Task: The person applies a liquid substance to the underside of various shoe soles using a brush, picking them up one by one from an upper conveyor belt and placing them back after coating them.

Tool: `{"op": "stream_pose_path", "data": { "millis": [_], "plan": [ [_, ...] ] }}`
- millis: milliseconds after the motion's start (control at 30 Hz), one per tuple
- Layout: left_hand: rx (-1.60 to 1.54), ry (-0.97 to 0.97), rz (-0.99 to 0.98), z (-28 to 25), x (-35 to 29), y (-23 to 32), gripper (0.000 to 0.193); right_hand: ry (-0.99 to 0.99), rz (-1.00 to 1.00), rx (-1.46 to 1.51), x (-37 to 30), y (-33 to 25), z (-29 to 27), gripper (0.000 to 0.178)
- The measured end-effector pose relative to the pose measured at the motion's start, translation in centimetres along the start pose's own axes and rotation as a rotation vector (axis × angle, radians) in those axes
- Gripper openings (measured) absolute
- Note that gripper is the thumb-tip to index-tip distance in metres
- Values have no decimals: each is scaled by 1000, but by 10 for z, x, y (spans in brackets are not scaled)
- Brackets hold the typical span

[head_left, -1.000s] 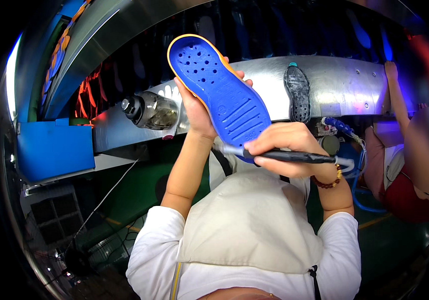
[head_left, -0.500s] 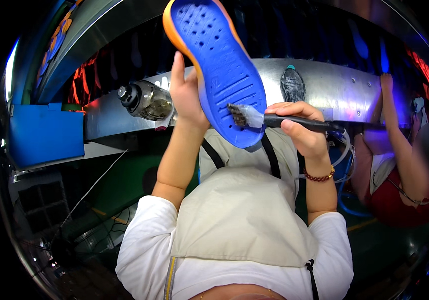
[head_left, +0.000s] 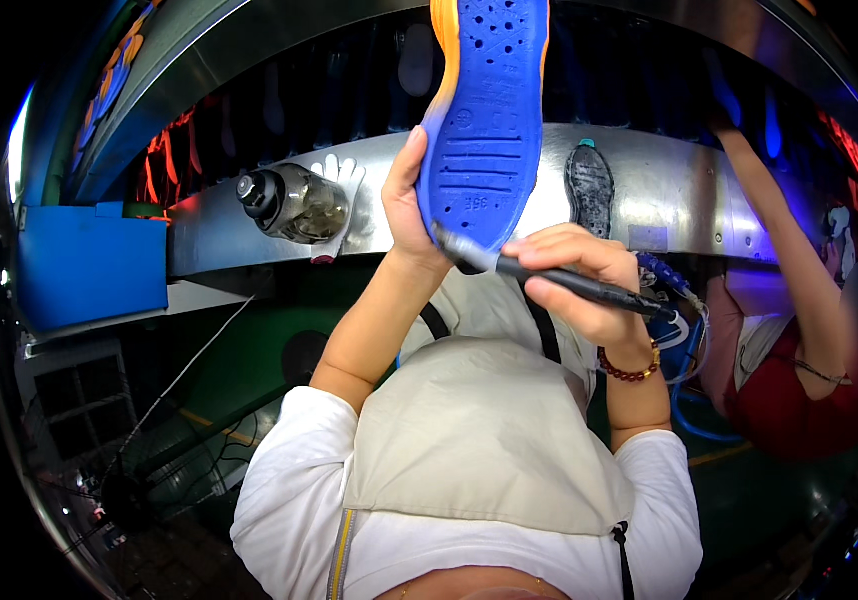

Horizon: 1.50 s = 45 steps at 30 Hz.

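Observation:
My left hand (head_left: 413, 205) grips a blue shoe sole (head_left: 484, 140) with an orange side by its left edge. The sole is held up over the metal bench, its holed end pointing away and its near end toward me. Ridges and small holes show on its inner face. In my right hand (head_left: 584, 275) is a brush (head_left: 599, 290) with a black handle, fingers closed round it. The brush's bristles, blurred, touch or nearly touch the near left edge of the sole; exact contact is hard to tell.
On the metal bench (head_left: 669, 190) lie a dark sole-shaped piece (head_left: 589, 185) and a white glove (head_left: 346, 190) beside a dark clear bottle (head_left: 294, 205). A blue box (head_left: 94, 265) stands at left. At right, another person's arm (head_left: 784, 220) reaches toward the dark rack of soles.
The sole has shifted right and away and turned more upright. My brush has moved from the sole's middle to its near left edge. The other person's arm reaches further in.

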<state>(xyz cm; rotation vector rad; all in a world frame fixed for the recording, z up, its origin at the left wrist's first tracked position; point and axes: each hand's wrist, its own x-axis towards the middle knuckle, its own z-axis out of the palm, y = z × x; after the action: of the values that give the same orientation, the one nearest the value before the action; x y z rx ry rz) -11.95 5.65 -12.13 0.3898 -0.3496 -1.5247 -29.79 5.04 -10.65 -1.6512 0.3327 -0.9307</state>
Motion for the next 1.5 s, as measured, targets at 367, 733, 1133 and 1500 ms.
{"op": "stream_pose_path", "data": {
  "millis": [367, 733, 1133, 1500],
  "plan": [
    [23, -80, -78, 6, 5, 13, 51, -60, 57, -33, 17, -10, -20, 15],
    [256, 25, -598, 7, 1, 27, 45, -427, 26, -205, 22, -14, -36, 19],
    [788, 106, -807, 6, -20, 38, 59, -674, 58, -350, 14, -18, -62, 20],
    [415, -43, -739, -13, -27, 39, 57, -373, 253, -247, 8, -16, -71, 26]
  ]
}}
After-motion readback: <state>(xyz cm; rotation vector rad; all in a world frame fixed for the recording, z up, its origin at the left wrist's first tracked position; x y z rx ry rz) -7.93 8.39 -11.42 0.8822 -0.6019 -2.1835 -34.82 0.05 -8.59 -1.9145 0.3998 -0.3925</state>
